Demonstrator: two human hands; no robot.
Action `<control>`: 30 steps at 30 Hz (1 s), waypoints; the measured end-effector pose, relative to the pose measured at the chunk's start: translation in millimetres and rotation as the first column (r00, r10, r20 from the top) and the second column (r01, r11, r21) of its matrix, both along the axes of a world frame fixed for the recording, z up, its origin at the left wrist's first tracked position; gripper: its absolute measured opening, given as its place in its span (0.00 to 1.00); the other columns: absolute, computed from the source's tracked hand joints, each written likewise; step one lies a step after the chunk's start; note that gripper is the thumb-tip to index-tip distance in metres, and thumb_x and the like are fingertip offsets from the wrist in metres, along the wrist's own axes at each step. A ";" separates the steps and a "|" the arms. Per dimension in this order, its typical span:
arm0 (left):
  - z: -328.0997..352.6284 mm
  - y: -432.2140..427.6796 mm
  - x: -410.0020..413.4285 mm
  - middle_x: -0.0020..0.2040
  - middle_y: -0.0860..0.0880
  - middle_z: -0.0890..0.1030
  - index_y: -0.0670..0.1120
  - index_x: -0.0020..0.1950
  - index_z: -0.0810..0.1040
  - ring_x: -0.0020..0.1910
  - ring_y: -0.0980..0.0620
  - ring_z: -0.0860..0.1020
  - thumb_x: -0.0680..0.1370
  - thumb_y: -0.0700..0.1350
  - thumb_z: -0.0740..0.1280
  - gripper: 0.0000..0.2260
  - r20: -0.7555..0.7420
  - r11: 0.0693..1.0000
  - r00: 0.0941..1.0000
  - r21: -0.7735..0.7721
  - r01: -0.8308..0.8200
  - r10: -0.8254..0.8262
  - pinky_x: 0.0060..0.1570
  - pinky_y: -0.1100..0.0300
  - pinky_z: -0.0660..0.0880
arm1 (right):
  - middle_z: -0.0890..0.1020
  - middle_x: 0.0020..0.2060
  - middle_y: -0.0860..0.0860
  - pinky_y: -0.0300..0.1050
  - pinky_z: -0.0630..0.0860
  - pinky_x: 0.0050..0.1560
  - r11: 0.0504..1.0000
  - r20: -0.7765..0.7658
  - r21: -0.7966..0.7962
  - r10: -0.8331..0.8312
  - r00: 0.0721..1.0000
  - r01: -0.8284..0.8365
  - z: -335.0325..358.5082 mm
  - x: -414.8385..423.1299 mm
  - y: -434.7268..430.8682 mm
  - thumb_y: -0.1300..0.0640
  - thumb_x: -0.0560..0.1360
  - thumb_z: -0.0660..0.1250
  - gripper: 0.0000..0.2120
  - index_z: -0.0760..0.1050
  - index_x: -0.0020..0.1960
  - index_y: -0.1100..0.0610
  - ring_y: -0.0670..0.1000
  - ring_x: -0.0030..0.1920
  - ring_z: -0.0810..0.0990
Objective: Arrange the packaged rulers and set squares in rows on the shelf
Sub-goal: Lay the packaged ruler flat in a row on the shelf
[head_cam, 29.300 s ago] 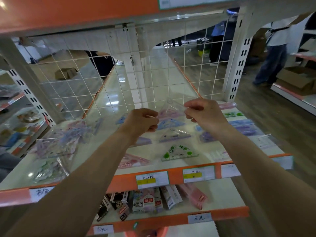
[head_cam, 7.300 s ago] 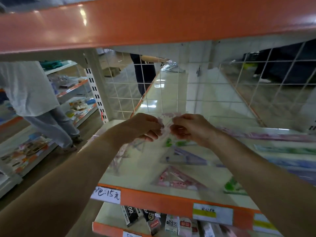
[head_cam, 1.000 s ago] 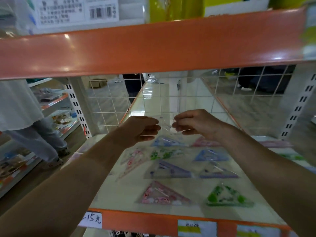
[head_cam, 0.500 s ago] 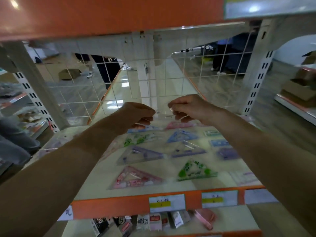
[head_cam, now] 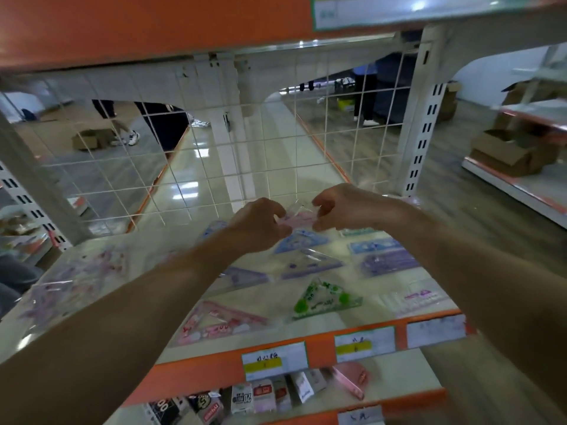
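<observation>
Packet (head_cam: 300, 216), pink set square inside, pinched by left hand (head_cam: 260, 226) and right hand (head_cam: 341, 210), near wire grid (head_cam: 296, 142)

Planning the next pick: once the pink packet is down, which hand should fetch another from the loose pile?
Left, probably. The pile lies at the shelf's left end, on the left hand's side; the right hand would have to cross the rows.

- Dim light all over.
- White glare sits on the glossy cream shelf behind the wire grid (head_cam: 196, 170).
- Clear plastic packets at left (head_cam: 67, 280) look blurry; edges bend.
</observation>
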State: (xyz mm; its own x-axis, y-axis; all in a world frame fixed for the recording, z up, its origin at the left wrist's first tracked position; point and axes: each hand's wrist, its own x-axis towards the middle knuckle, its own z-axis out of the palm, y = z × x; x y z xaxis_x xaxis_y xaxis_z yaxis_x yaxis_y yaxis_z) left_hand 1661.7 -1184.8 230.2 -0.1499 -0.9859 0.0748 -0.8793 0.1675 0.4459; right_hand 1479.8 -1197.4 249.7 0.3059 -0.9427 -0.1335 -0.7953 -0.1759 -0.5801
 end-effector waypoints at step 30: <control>-19.5 22.4 -22.9 0.56 0.46 0.76 0.44 0.57 0.76 0.56 0.46 0.75 0.76 0.58 0.64 0.19 0.482 0.971 0.861 0.233 0.052 -0.162 0.60 0.50 0.70 | 0.82 0.50 0.55 0.47 0.76 0.47 0.990 -0.397 0.094 0.133 0.908 -0.104 -38.5 5.4 15.1 0.51 0.70 0.70 0.17 0.78 0.56 0.59 0.56 0.50 0.81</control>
